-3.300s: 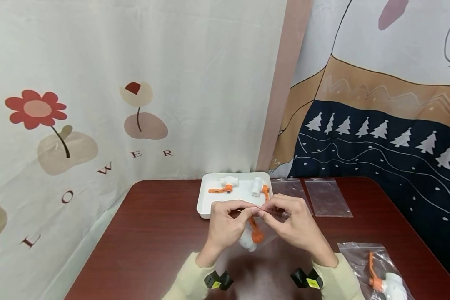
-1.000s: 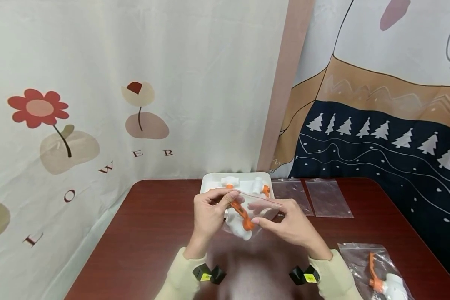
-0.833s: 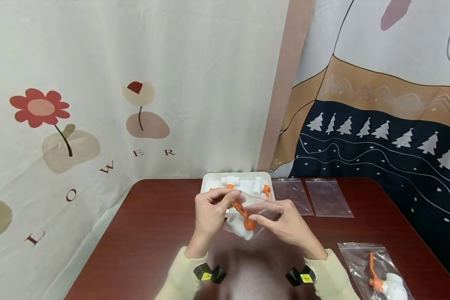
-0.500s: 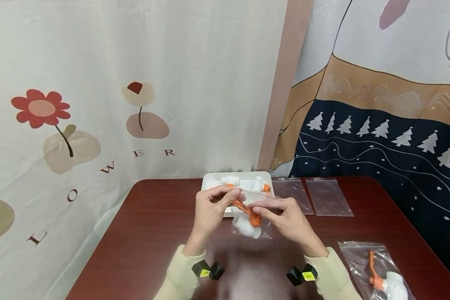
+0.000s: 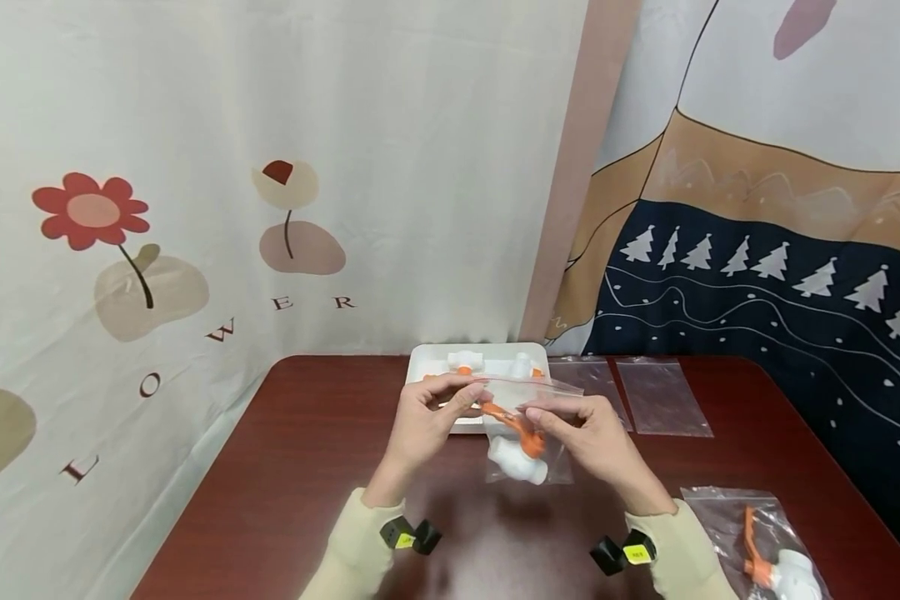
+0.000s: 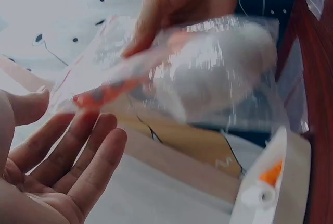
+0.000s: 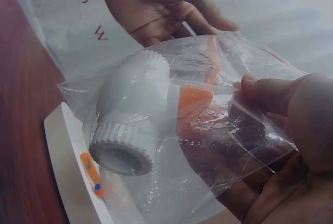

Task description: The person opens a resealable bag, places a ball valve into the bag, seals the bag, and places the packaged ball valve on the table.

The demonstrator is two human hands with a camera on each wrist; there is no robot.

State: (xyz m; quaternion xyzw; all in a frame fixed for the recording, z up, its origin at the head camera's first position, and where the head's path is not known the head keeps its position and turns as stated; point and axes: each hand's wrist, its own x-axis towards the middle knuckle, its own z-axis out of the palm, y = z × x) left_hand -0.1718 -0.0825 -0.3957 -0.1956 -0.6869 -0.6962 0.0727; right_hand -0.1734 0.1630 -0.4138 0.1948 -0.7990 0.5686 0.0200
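A clear zip-lock bag [image 5: 560,469] hangs between my two hands above the table. Inside it lies a white plastic ball valve [image 5: 517,461] with an orange lever handle [image 7: 195,103], the handle pointing up to the left. My left hand [image 5: 425,421] pinches the bag's upper left side by the handle's end. On the right side, my right hand [image 5: 596,433] grips the bag with the thumb in front and the fingers behind, seen through the film in the right wrist view. The bag's seal strip runs along the top, above both hands.
Behind the hands stands a white tray [image 5: 418,360] with two more white-and-orange valves. Two flat clear bags [image 5: 663,396] lie right of it. Another bagged valve [image 5: 791,575] rests at the table's near right. A patterned curtain [image 5: 420,167] hangs behind the table [image 5: 285,475].
Earlier both hands pinched together at the bag's top. They have since moved apart, the right hand down the bag's side. The bagged valve has swung right and now hangs more squarely.
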